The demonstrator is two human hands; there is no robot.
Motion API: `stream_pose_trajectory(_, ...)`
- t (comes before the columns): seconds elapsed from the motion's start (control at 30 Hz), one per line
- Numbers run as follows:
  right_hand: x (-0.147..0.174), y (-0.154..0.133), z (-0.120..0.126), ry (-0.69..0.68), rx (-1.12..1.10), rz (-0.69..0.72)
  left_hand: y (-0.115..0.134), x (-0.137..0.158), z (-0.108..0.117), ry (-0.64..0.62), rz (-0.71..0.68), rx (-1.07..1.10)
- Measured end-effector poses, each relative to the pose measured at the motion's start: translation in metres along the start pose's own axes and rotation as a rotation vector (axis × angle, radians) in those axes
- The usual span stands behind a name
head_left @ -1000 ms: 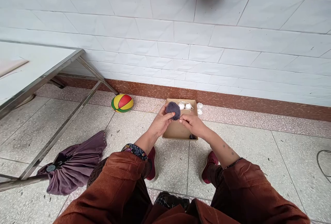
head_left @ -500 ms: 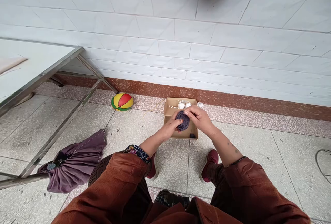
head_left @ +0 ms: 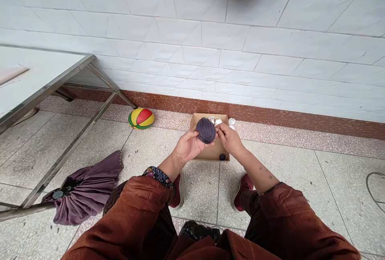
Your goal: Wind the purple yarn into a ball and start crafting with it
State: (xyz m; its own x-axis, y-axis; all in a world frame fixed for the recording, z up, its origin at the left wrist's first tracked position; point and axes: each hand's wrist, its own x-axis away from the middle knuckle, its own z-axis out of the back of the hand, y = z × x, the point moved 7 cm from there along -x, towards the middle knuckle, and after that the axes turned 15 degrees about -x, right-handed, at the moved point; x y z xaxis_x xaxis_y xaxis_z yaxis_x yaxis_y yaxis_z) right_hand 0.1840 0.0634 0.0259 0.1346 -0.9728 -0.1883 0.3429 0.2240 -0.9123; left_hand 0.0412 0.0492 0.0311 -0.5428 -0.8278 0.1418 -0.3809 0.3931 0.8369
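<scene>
A ball of dark grey-purple yarn [head_left: 206, 130] rests in my left hand [head_left: 189, 146], whose thumb and fingers are closed around its lower left side. My right hand [head_left: 230, 139] is pinched close to the ball's right side, on the yarn strand, which is thin and hardly visible. Below and behind the hands, an open cardboard box [head_left: 207, 156] sits on the floor. A small dark ball [head_left: 222, 157] lies in its near right corner. White yarn balls [head_left: 218, 122] are at the box's far side, partly hidden by my right hand and the dark ball.
Left of the box lies a yellow, red and green ball [head_left: 141, 118]. A metal-framed table [head_left: 54, 83] stands at the left, with a purple cloth [head_left: 87, 196] by its leg. The tiled wall [head_left: 186, 31] rises behind the box. A dark cable [head_left: 371, 192] is at the right.
The yarn ball has moved left and slightly up with my left hand, and turned. My right hand has come off its top to its right side, still pinched.
</scene>
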Motion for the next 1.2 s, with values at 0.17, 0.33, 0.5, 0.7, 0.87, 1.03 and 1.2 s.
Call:
stream_pose_trajectory(0.17, 0.003, 0.003, -0.008, -0.068, 0.072, -0.023, 0.014, -0.004, 0.013, 0.129, -0.101, -0.032)
stream_pose_trajectory(0.33, 0.005, -0.008, -0.015, -0.209, -0.081, -0.034, 0.009, -0.007, 0.041, 0.257, -0.09, -0.138)
stream_pose_trajectory(0.5, 0.011, -0.033, -0.02, -0.369, -0.384, -0.074, 0.008, -0.008, 0.066, 0.476, -0.141, -0.404)
stream_pose_trajectory(0.7, -0.001, -0.027, 0.001, -0.211, -0.532, -0.098, -0.006, -0.008, 0.038, 0.242, -0.084, -0.742)
stream_pose_trajectory(0.87, -0.01, -0.01, 0.022, 0.034, -0.304, -0.004, -0.015, 0.0, 0.005, -0.079, -0.048, -0.612)
stream_pose_trajectory(1.03, -0.008, 0.008, 0.016, 0.037, -0.135, -0.064, 0.0, 0.0, 0.0, -0.037, -0.108, -0.294)
stream_pose_trajectory(1.2, -0.002, 0.007, -0.005, -0.117, -0.058, -0.042, 0.008, -0.009, 0.024, 0.17, -0.154, -0.168)
